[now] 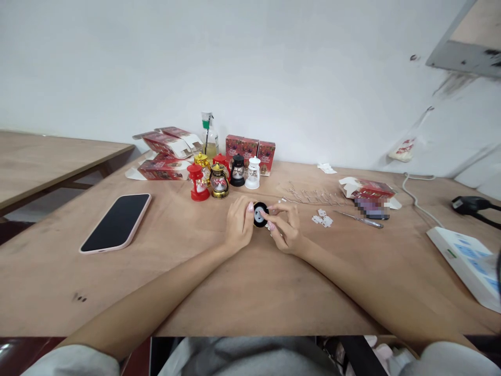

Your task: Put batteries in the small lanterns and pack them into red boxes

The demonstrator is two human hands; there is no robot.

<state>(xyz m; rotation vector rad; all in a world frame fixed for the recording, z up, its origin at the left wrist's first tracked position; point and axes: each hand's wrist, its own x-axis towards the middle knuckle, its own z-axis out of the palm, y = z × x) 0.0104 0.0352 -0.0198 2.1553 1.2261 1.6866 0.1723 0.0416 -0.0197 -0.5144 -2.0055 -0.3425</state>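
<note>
My left hand [238, 223] and my right hand [285, 225] meet at the middle of the wooden table [250, 282]. Between them they hold a small black lantern [260, 214] lying on its side, its round base with a pale centre facing me. The left fingers curl round its left side. The right thumb and fingers pinch at its right edge. Just behind stand several small toy lanterns: a red one [198, 183], a gold and black one [219, 181], a black one [237, 171] and a white one [253, 173].
A phone [116, 222] in a pink case lies screen up at the left. Red boxes [166, 154] and a spray bottle [209, 137] stand at the back. Small white bits [322, 218], a screwdriver [360, 219], an opened red box [368, 190] and a power strip [465, 261] lie at the right.
</note>
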